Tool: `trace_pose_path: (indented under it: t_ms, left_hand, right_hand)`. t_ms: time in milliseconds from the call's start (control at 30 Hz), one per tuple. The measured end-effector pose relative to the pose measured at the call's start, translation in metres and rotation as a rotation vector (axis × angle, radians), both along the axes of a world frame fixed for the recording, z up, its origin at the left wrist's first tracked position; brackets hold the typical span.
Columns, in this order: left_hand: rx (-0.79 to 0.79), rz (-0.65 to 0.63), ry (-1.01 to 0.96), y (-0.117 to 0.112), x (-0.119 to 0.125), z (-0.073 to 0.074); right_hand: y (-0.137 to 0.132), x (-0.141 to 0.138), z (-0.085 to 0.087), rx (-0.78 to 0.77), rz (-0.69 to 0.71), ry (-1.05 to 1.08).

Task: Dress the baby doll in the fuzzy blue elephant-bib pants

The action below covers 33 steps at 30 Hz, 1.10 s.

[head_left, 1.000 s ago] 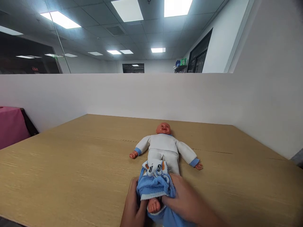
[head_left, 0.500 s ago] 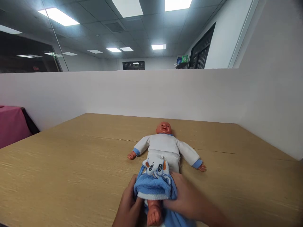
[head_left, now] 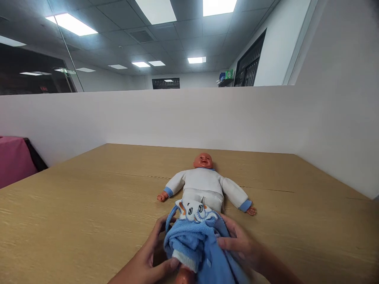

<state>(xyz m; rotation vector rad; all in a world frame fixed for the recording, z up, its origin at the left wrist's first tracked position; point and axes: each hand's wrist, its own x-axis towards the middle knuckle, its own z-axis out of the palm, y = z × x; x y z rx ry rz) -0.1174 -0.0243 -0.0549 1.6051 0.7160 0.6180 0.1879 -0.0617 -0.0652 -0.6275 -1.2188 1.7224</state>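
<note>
A baby doll lies on its back, head away from me, arms spread, in a white top with blue cuffs. Over its legs is a blue terry garment with an animal face on its front; it looks like overalls. One doll foot shows at a white-trimmed leg opening. My left hand curves around the garment's left side, thumb on the trim and fingers near a strap. My right hand grips the loose blue cloth on the right, thumb on top. The doll's other leg is hidden.
The doll lies on a wide wood-coloured table. Behind it stands a low white wall with a window or opening above. A pink object with a black edge is at the far left.
The garment's right side has been drawn out and down into view, and the leg opening has slid lower and left over the doll's leg. My left hand has moved left; the right remains beside the garment.
</note>
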Motion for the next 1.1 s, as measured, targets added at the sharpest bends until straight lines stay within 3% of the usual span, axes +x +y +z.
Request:
trace_pose_path:
  t_ms: [100, 167, 233, 333, 400, 500, 567, 667, 733, 900, 1000, 1100]
  left_hand:
    - [0.176, 0.083, 0.090, 0.008, -0.001, 0.009]
    - [0.352, 0.116, 0.194, 0.015, 0.010, 0.026]
    - [0.538, 0.044, 0.334, 0.024, 0.029, 0.049]
    - [0.684, -0.087, 0.428, 0.046, 0.064, 0.082]
    - [0.661, -0.209, 0.456, 0.065, 0.085, 0.096]
    - [0.389, -0.568, 0.544, 0.092, 0.108, 0.106]
    - [0.269, -0.731, 0.556, 0.105, 0.118, 0.106]
    - [0.188, -0.821, 0.482, 0.112, 0.128, 0.097]
    - [0.129, -0.850, 0.403, 0.113, 0.132, 0.086]
    - [-0.028, -0.887, 0.313, 0.113, 0.133, 0.059]
    - [-0.101, -0.868, 0.316, 0.115, 0.128, 0.049]
    - [-0.127, -0.806, 0.222, 0.117, 0.121, 0.044]
  right_hand:
    - [0.000, -0.004, -0.002, -0.097, -0.047, 0.138]
    - [-0.001, -0.005, -0.005, -0.137, -0.077, 0.195]
    - [-0.002, -0.006, -0.008, -0.173, -0.106, 0.245]
    - [-0.003, -0.006, -0.011, -0.189, -0.150, 0.259]
    - [-0.002, -0.003, -0.011, -0.159, -0.149, 0.211]
    - [-0.002, 0.009, -0.007, -0.046, -0.119, -0.025]
    - [-0.002, 0.021, -0.001, 0.057, -0.080, -0.303]
    - [-0.003, 0.037, 0.005, 0.134, -0.010, -0.604]
    - [-0.003, 0.041, 0.004, 0.117, -0.008, -0.545]
    - [0.000, 0.032, -0.008, 0.032, -0.170, -0.116]
    - [0.001, 0.028, -0.005, -0.003, -0.103, -0.022]
    - [0.000, 0.029, 0.007, -0.063, 0.008, -0.072]
